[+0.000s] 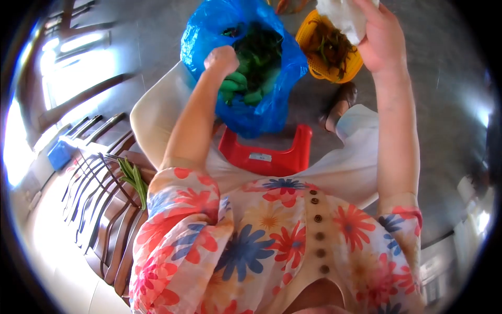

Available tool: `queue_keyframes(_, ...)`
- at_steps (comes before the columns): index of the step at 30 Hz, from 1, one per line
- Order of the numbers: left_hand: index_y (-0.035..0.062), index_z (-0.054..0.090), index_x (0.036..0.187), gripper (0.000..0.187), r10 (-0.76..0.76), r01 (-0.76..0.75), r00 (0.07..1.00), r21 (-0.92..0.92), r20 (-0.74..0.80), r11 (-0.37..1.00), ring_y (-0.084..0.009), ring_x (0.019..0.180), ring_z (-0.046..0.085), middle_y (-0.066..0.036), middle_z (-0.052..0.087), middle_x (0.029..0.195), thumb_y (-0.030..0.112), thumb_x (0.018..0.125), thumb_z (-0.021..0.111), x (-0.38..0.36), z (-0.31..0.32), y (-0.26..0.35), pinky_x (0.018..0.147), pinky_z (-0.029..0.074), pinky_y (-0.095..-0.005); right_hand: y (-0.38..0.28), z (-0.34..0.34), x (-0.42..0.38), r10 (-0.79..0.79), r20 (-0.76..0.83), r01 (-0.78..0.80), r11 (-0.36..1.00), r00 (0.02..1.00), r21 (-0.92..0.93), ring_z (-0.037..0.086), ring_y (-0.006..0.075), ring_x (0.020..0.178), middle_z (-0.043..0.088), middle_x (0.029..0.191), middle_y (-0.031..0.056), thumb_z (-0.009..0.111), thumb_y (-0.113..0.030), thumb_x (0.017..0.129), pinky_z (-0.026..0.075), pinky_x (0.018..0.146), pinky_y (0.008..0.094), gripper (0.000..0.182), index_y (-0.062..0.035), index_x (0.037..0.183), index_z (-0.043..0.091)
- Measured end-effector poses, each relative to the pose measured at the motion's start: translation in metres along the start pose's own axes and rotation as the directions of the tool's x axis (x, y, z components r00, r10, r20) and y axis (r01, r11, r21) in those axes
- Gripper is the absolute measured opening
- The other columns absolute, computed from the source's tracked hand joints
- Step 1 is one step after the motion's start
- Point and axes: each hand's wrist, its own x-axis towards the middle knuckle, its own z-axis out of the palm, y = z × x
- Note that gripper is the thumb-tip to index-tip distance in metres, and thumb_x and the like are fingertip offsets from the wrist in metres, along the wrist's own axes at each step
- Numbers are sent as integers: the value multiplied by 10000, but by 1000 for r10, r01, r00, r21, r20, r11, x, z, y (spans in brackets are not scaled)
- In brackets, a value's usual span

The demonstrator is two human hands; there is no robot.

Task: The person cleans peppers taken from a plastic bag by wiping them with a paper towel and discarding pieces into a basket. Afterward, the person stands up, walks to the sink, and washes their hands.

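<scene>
A large blue plastic bag stands with its mouth wide, and dark green leafy or pod-like vegetables lie inside. My left hand is closed over the bag's left side, just above the greens. Whatever it pinches, if anything, is hidden by the fingers. At the upper right, my right hand grips a crumpled white cloth or tissue. That white piece hangs over the edge of a yellow plastic basket, which holds brownish and green plant scraps.
A red plastic stool sits between my legs, right by the bag. Slatted wooden chairs line the left side, with long green pods lying on one. A shoe rests on the grey floor below the basket.
</scene>
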Motion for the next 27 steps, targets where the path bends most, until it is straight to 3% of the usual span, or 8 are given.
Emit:
queue_keyframes(3,19,646,763,207,337,-335,942,88,-2,938,-245,699,612,-136,634,737,203,708,569,12,-24,-13,616,473,-360,-1,6,-4,9,16,-8,1000,1000,-27,611,196,815,611,952,121,543,-116,845,509,712,303,253,47,1039,529)
queue_keyframes(6,21,619,693,189,499,-470,864,-245,72,848,-146,519,525,-65,567,586,202,713,570,-25,-79,-10,478,408,-281,1,11,-8,-25,107,38,992,994,-119,601,158,822,611,956,103,527,-137,867,494,719,269,254,40,1049,528)
queue_keyframes(9,31,602,663,184,496,-394,854,-431,154,812,-68,475,440,-19,505,549,198,728,561,-55,-120,-6,432,340,-207,17,15,-7,-38,268,96,974,963,-204,572,108,793,605,913,64,493,-178,898,462,706,234,240,15,1033,539)
queue_keyframes(10,34,602,670,183,520,-392,839,-482,163,784,-64,477,439,-12,505,553,198,741,559,-60,-130,-5,432,335,-203,20,7,-8,20,333,142,879,943,-455,560,119,828,581,960,65,621,-234,805,468,723,244,415,-19,1144,517)
queue_keyframes(15,31,593,713,205,629,-401,778,-767,5,502,-53,482,430,8,516,595,215,797,562,-61,-149,0,434,320,-186,65,30,-11,240,603,86,883,761,-460,519,95,876,555,1008,33,552,-203,855,445,772,232,398,-75,1222,470)
queue_keyframes(22,23,583,727,203,418,-336,874,-929,-247,153,-69,469,397,-1,496,593,198,826,556,-43,-140,0,428,305,-203,56,42,-17,393,480,-120,855,784,-505,497,73,694,573,750,1,518,-239,880,430,623,243,254,-10,978,571)
queue_keyframes(23,18,582,729,204,400,-322,880,-941,-257,101,-73,468,395,-6,493,592,194,827,555,-32,-143,-11,428,304,-207,77,38,-16,206,524,101,862,827,-497,494,75,698,575,767,4,519,-266,887,431,634,237,280,-1,950,582)
queue_keyframes(27,0,594,763,214,337,-314,892,-949,-301,-14,-94,480,420,-27,522,637,194,840,548,-37,-148,-11,434,312,-220,81,39,-18,232,530,33,896,816,-442,496,69,715,571,780,-3,520,-320,887,425,644,228,327,-5,945,590)
